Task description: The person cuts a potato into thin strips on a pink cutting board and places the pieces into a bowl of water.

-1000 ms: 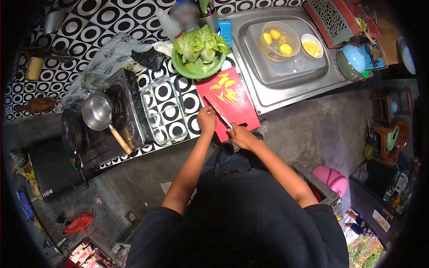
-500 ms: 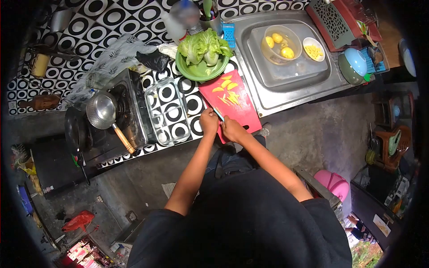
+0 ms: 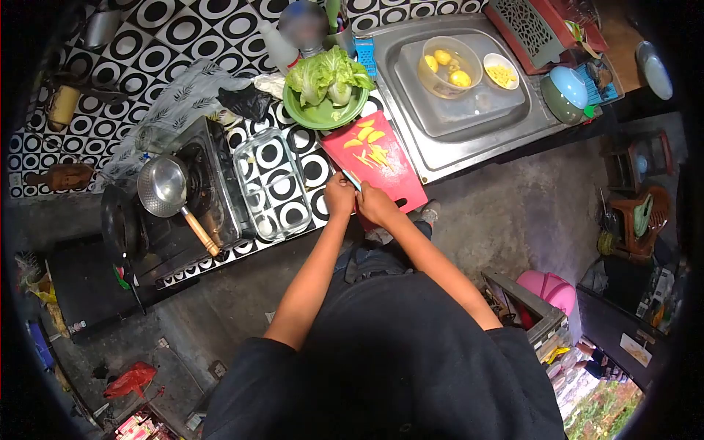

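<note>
A red cutting board (image 3: pixel 400 176) lies at the counter's front edge, with yellow slices (image 3: pixel 366 135) and thin yellow strips (image 3: pixel 375 156) on its upper part. My right hand (image 3: pixel 376 203) is closed around the handle of a knife (image 3: pixel 351 179), whose blade points up and left over the board. Beside it, at the board's left edge, my left hand (image 3: pixel 339 196) is closed near the blade; what its fingers hold, if anything, is too small to tell. Just behind the board stands a green bowl (image 3: pixel 326 116) with leafy greens (image 3: pixel 328 77).
Left of the board sit a glass dish (image 3: pixel 273 183) and a stove with a wooden-handled pan (image 3: pixel 163 186). On the sink (image 3: pixel 469 117) at the right are a bowl of peeled yellow pieces (image 3: pixel 450 67) and a small white bowl (image 3: pixel 501 71) of cut pieces.
The whole view has shifted slightly. Both hands stay close together at the board's left edge, and the knife remains in my right hand.
</note>
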Demonstrator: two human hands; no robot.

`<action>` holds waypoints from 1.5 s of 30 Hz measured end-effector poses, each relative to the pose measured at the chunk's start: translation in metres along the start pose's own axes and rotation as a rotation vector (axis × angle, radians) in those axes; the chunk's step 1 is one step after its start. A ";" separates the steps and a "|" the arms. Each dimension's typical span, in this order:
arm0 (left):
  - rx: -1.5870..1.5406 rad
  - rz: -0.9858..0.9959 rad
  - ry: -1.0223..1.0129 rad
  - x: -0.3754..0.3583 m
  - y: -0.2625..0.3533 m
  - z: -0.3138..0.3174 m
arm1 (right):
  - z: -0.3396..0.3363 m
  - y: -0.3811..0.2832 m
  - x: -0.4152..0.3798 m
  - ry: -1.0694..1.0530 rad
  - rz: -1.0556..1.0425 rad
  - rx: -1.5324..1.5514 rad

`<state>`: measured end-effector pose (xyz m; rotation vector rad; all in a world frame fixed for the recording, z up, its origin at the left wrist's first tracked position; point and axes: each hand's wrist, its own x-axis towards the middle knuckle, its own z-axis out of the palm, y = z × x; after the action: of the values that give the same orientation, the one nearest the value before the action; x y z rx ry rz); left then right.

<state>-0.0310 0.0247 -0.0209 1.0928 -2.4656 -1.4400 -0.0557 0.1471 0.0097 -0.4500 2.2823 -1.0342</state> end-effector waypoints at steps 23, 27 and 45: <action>-0.056 0.104 -0.024 0.002 0.000 -0.007 | -0.036 0.033 -0.090 -0.015 -0.023 -0.246; -0.015 0.097 -0.046 -0.003 0.011 -0.016 | -0.046 0.024 -0.091 0.014 -0.009 -0.339; -0.111 0.310 0.096 -0.003 -0.015 0.002 | -0.044 0.018 -0.085 0.098 -0.083 -0.216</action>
<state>-0.0219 0.0230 -0.0329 0.7029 -2.3297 -1.3746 -0.0190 0.2279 0.0507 -0.5984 2.4942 -0.8686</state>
